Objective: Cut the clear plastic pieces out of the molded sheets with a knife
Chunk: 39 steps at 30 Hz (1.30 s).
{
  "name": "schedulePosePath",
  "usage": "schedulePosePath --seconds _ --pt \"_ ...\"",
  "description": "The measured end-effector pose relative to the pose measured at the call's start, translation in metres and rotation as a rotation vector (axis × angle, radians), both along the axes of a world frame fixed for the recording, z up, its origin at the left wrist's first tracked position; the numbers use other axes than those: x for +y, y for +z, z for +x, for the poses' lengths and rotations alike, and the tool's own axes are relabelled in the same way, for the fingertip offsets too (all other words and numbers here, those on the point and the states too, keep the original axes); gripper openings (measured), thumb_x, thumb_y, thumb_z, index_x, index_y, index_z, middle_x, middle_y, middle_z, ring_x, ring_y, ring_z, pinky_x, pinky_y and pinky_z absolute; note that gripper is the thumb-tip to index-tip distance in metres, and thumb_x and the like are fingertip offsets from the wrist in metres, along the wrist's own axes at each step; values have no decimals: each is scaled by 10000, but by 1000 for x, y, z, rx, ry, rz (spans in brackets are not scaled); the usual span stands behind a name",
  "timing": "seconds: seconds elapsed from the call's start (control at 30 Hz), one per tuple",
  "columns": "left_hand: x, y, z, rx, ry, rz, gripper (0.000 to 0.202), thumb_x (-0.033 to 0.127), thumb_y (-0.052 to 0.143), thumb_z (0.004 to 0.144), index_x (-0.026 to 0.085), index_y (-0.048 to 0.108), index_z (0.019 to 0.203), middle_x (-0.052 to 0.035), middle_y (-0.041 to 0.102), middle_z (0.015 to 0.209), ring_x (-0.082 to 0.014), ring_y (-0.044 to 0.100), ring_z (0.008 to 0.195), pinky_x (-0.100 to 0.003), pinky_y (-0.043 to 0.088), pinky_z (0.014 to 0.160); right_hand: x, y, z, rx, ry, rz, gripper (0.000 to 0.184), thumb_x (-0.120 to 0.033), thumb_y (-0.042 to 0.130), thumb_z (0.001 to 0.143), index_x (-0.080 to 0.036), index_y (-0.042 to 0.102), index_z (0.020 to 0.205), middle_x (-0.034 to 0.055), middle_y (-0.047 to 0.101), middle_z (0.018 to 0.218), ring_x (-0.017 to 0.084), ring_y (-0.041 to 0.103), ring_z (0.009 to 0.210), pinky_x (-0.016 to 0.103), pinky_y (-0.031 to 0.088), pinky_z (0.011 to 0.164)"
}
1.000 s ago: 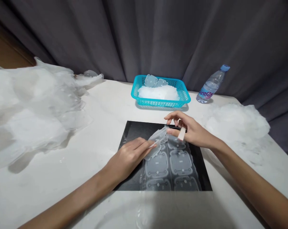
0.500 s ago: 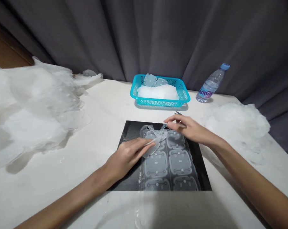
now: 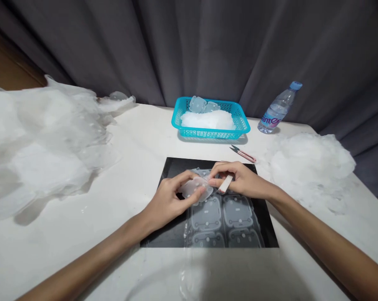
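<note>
A translucent, rounded-square plastic piece (image 3: 193,189) is gripped between the thumb and fingers of my left hand (image 3: 168,200), raised a little above the black mat (image 3: 173,238). My right hand (image 3: 237,179) pinches the right edge of that piece with thumb and forefinger. A flat, whitish stick (image 3: 226,184) with a reddish lower end also lies in my right hand, under the fingers; its kind is not clear. Below both hands, a clear sheet of similar moulded pieces (image 3: 207,214) in two columns lies on the mat and runs toward me.
A turquoise basket (image 3: 212,133) at the back holds white material and several translucent pieces. Pink-handled thread snips (image 3: 243,154) lie in front of it. A water bottle (image 3: 277,109) stands to the right. Heaps of translucent plastic lie at left (image 3: 47,154) and right (image 3: 311,167).
My right hand has come down and toward the left hand, now pinching the piece; the whitish stick has come into view. The snips, partly hidden before, are uncovered. Loose film strands between the hands are gone.
</note>
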<state>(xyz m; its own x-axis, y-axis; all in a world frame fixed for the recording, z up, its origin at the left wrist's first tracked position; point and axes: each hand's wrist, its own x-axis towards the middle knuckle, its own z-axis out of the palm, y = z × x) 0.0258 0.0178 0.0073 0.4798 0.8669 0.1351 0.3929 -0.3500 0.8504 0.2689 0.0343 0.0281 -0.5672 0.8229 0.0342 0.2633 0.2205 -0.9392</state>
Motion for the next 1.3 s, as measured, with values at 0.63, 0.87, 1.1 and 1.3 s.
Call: schedulePosePath --seconds 0.63,0.87,1.1,1.3 --pt "-20 9 6 -10 -66 347 108 171 607 1030 195 698 1083 -24 781 953 -156 745 826 -221 555 739 26 -27 0 -450 -424 602 125 -227 601 1014 -193 695 939 72 727 981 229 644 928 344 435 801" --pt "5 4 -2 -336 75 -177 174 365 721 973 192 714 990 -31 757 934 -159 723 837 -212 531 712 7 5 7 -163 -340 470 276 -343 652 1009 -218 690 1252 69 694 1092 181 597 834 346 483 787" --pt "4 -1 -2 -446 -17 -282 121 321 717 984 203 705 1011 -26 767 897 -144 731 826 -210 532 718 -9 13 0 -41 -94 462 56 -251 778 941 -204 764 968 6 732 855 150 583 799 309 458 768" --pt "6 -2 -3 -444 -19 -288 139 326 733 972 197 711 1019 -35 776 919 -157 745 869 -219 544 750 -7 11 3 -35 -93 541 66 -263 770 948 -200 753 940 11 738 870 149 585 802 311 463 768"
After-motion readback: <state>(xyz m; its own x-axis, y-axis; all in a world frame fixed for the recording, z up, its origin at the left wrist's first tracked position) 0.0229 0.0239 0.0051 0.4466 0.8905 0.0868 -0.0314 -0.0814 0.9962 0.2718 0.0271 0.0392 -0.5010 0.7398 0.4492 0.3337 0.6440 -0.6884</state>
